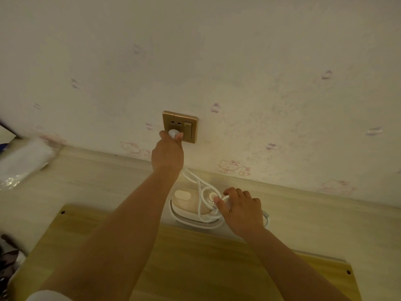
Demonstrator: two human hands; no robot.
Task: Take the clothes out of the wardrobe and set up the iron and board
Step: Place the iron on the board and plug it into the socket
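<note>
Wall socket [180,126] (gold): left hand [168,153] pinches plug [173,133]

One head-worn view, forward and down over both forearms, close to the wall [260,72] and socket [188,120].

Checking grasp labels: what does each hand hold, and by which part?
Left hand pinches the white plug by its body at the wall socket. Right hand grips the white cord beside the iron.

Clearance at wall socket: restricted below, open above

We note looped cord [202,192] and iron [191,203] crowding the gap between board [195,257] and wall; bare wall above socket plate [181,126] is open; wrapped bundle [23,159] stands far left.
</note>
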